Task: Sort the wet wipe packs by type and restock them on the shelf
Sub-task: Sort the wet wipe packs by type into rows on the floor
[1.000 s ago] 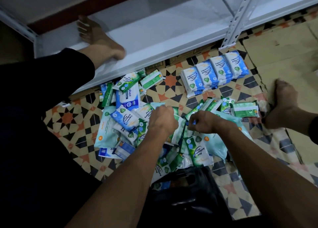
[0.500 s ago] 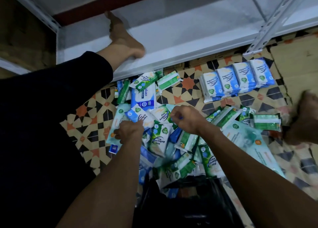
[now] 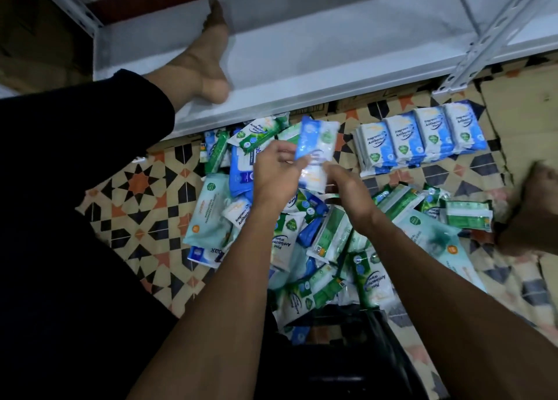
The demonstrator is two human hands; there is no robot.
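Lying nearest the camera, a black bag (image 3: 347, 354) sits at the near edge of the loose pile of wet wipe packs (image 3: 317, 248), which spreads over the patterned floor mat (image 3: 136, 194).

Green pine packs, blue packs and larger pale teal packs are mixed in the pile, overlapping at all angles.

Above the pile, the left hand (image 3: 276, 176) and right hand (image 3: 347, 185) hold up a blue-and-white pack (image 3: 317, 140) between them; the left fingers pinch its lower left edge, the right fingers curl against its lower end.

Right of the pile: a green pack (image 3: 466, 214) lying flat, apart from the rest.

Beyond the pile to the right: a sorted row of blue fragrance packs (image 3: 419, 140), standing side by side.

Beyond the pile: the white metal shelf (image 3: 332, 52), a bare foot (image 3: 205, 67) resting on its left part.
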